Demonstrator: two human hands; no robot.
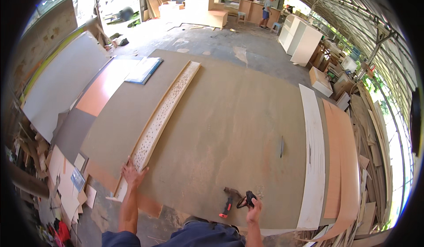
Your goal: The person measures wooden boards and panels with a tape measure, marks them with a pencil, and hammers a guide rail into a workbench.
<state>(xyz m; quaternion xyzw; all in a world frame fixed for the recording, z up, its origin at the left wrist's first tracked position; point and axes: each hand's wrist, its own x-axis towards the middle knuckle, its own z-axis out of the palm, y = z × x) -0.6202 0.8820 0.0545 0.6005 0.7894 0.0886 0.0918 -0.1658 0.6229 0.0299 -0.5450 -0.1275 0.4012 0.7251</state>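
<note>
A long, narrow wooden panel with raised edges (164, 110) lies slantwise on the large brown worktable (229, 114). Its pale face is speckled with small dark spots. My left hand (134, 175) rests on the near end of this panel, fingers spread across it. Near the table's front edge, my right hand (254, 208) is closed around a small black object with a loop (250, 198); its exact kind is unclear. Just left of that hand lies a hammer (228, 203) with a red and black handle.
White strips (312, 158) and orange-brown veneer sheets (342, 158) lie along the table's right side. A thin dark tool (282, 147) rests nearby. Blue-edged sheets (143, 69) are at the far left. Stacked planks (369, 150) stand at right; another person (267, 13) stands far off.
</note>
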